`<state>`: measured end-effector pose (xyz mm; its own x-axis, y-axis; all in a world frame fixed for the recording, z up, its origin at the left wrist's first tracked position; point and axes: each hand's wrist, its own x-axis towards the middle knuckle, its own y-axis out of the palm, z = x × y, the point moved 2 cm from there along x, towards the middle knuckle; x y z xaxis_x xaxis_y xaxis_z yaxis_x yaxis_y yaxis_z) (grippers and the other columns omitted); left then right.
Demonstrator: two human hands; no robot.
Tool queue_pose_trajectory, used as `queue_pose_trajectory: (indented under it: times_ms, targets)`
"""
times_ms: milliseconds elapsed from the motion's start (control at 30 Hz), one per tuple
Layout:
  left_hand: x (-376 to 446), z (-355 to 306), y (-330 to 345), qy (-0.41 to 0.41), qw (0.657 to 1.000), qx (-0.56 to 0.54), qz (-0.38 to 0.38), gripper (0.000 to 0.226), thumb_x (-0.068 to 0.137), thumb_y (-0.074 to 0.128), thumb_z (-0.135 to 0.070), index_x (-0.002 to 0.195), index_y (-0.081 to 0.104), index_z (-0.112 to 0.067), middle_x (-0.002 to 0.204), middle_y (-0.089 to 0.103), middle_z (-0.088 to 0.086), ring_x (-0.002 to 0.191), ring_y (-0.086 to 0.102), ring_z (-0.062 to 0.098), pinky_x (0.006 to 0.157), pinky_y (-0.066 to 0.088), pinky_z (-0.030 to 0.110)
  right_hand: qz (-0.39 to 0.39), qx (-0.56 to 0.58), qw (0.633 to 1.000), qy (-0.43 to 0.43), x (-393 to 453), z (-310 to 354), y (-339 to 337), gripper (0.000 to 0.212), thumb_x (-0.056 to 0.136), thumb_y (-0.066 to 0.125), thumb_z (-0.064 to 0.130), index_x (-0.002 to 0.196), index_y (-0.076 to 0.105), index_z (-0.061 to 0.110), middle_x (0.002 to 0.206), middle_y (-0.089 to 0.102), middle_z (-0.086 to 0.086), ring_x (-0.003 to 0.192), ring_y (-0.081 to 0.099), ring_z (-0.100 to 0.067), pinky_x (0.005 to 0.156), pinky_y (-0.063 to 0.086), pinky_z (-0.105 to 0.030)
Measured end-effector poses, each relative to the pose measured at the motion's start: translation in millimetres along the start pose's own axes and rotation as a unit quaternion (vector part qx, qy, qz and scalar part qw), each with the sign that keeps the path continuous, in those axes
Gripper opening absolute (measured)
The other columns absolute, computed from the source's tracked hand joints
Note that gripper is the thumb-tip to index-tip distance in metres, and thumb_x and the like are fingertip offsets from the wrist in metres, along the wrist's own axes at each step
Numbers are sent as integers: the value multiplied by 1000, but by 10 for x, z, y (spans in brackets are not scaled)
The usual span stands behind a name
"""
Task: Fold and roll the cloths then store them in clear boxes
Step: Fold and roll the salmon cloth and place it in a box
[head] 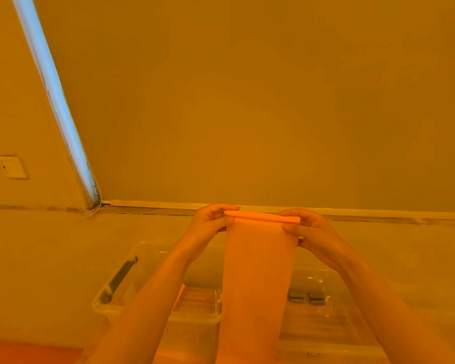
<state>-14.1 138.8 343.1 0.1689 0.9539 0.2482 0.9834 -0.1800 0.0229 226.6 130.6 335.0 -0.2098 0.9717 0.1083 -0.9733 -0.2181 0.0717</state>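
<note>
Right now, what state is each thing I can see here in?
Cloth: held up, top edge rolled into a thin tube, the rest hanging unrolled.
Left hand: grip pinching the roll's left end.
Right hand: grip pinching the roll's right end.
Left clear box: open, no lid on it.
Right clear box: partly hidden by the arm; cannot tell whether lidded.

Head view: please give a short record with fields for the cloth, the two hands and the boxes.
cloth: orange cloth, held up, top edge rolled into a thin tube, rest hanging down
left hand: left hand pinches the roll's left end
right hand: right hand pinches the roll's right end
boxes: clear box below the arms, open; second clear box beside it
</note>
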Motion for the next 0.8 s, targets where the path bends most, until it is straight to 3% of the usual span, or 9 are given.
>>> queue_pose_trajectory:
  times_ms: [100, 167, 333, 467, 600, 800]
  targets:
    - [15, -14, 8, -6, 1000, -23, -5, 18, 91, 53, -8, 93, 71, -12, 89, 70, 3, 81, 64, 13, 69, 52, 21, -21, 6, 1000, 5, 3, 19, 17, 17, 77, 67, 15, 94, 69, 15, 86, 67, -2, 79, 62, -13, 68, 50, -30]
    - [23, -15, -1, -3, 1000, 4, -3, 17, 91, 56, -11, 93, 72, -15, 91, 71, 1, 84, 65, 13, 70, 53, 22, -41, 0, 999, -1, 7, 22, 17, 10, 81, 66, 11, 89, 69, 14, 82, 66, -2, 74, 61, -11, 63, 48, -26]
    - [19, 1, -41, -12, 999, 37, 11, 22, 79, 69, -16, 99, 70, -24, 95, 73, 2, 90, 66, 16, 83, 52, 32, -58, 12, 998, 6, 7, 23, 0, 25, 82, 64, 3, 106, 65, 9, 91, 68, -7, 80, 65, -15, 70, 53, -29]
    - [6, 2, -33, -9, 998, 68, 18, 9, 84, 64, -16, 88, 71, -22, 86, 71, -4, 82, 64, 10, 72, 49, 22, -57, 4, 998, 1, -19, 28, 15, 17, 85, 61, 4, 102, 64, 2, 84, 65, -8, 76, 61, -16, 64, 51, -26]
    - [-15, -7, 0, -16, 995, 86, 46, 10, 93, 53, -21, 93, 62, -16, 89, 65, 2, 83, 63, 15, 77, 54, 29, -51, -27, 998, 2, -19, 21, 32, 11, 88, 61, 13, 97, 66, 12, 82, 64, -5, 71, 58, -14, 61, 48, -27]
    - [-11, -1, 9, -6, 999, 29, 24, 13, 89, 59, -7, 91, 66, -19, 79, 68, 3, 70, 64, 12, 61, 52, 21, -14, -11, 1000, 11, -27, 38, 34, 20, 89, 57, 8, 104, 68, 16, 89, 67, -4, 78, 60, -18, 68, 50, -33]
